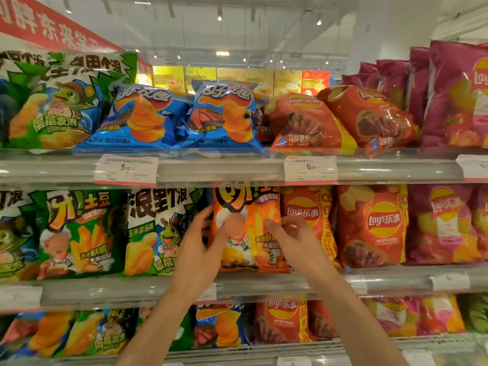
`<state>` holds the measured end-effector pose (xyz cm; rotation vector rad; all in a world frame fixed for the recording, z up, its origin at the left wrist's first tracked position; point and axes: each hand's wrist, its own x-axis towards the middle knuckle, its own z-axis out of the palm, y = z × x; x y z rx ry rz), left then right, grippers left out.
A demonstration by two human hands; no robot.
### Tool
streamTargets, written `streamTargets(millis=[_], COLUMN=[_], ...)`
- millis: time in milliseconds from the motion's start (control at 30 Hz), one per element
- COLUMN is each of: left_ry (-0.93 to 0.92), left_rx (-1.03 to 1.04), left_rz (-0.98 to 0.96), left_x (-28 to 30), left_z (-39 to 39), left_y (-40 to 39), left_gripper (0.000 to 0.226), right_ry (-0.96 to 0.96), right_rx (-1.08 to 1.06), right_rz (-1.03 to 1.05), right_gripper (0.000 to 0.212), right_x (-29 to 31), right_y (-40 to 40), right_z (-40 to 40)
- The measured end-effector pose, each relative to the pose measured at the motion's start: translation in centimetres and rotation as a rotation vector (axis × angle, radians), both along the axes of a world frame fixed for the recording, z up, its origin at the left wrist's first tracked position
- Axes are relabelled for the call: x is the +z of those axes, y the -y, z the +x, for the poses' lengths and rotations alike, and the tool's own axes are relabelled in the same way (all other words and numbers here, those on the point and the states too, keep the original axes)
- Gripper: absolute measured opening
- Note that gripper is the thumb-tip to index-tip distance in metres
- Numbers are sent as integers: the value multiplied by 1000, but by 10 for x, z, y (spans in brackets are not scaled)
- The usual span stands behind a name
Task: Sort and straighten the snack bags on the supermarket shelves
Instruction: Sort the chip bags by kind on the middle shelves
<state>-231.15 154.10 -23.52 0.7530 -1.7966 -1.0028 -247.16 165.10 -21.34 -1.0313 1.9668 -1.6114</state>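
An orange fries snack bag point(248, 228) stands upright on the middle shelf point(264, 282), between a green corn-snack bag point(155, 233) and a red Lay's bag point(311, 215). My left hand point(200, 247) grips its left edge, thumb across the front. My right hand point(293, 239) holds its right edge, fingers curled over the front. Both forearms reach up from below.
The top shelf point(237, 167) carries green, blue point(224, 114), red and magenta bags, some of them leaning. Price tags point(310, 169) hang on the shelf rails. A green fries bag point(76, 233) stands at the left of the middle shelf. More bags fill the bottom shelf.
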Motion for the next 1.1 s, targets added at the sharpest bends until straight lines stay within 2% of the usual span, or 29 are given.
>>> streamTargets(millis=[100,233,433,500,667,900,1100], left_ry=[-3,-21,18,34,62,-54,-66], left_rx=[-23,-57,-130,-160,-135,43,128], left_rz=[23,45,103,135,137,137,131], left_x=[-4,-15,-23,-24,-31,-45,-49], left_z=[6,14,31,38,62,127,216], left_y=[-6,-13,-25,-30,-42,-42,-31], left_gripper=[48,43,35,39,51,31,29], right_ry=[123,225,255,262,263,244,212], right_rx=[96,187,225,259,257,188,198], right_rz=[-3,4,24,34,9,15,-7], right_gripper=[43,73,49,41,46,58,66], right_x=[0,-9,-20,-26,-39,-54,-57], right_y=[-2,-3,-17,-24,-38,-48,-38], right_z=[0,2,14,19,32,71,141])
